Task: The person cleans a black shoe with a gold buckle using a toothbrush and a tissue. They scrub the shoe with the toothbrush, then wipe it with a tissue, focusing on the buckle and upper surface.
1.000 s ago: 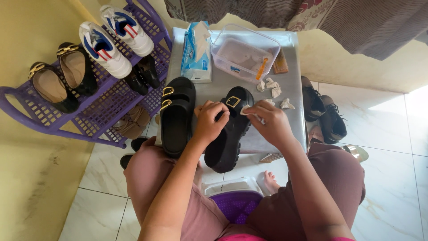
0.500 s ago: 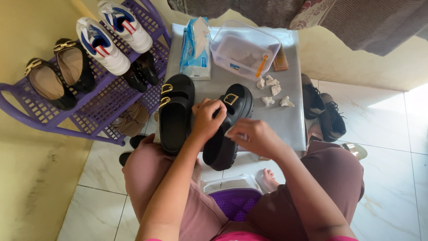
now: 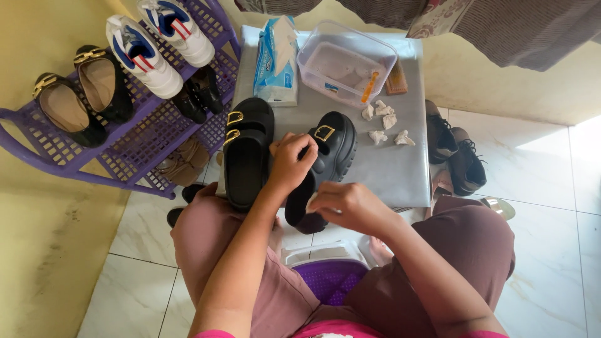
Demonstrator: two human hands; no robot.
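Observation:
A black slide sandal with a gold buckle (image 3: pixel 333 145) lies on the grey tabletop (image 3: pixel 388 172), its heel end hanging over the near edge. My left hand (image 3: pixel 291 163) grips it across the middle, fingers curled over the strap. Pinching a small white wipe (image 3: pixel 311 201), my right hand (image 3: pixel 347 203) rests against the sandal's heel end. The matching sandal (image 3: pixel 247 153) lies just to the left, touching my left wrist.
Several crumpled used wipes (image 3: pixel 383 122), a blue wipes pack (image 3: pixel 275 59) and a clear plastic tub (image 3: pixel 347 62) sit on the table. A purple shoe rack (image 3: pixel 125 147) with sneakers (image 3: pixel 144 56) and black flats (image 3: pixel 81 94) stands left. Dark shoes (image 3: pixel 454 153) lie on the floor right.
My right hand has come down from the buckle end of the sandal to its heel end with the wipe. My left hand kept its grip on the sandal.

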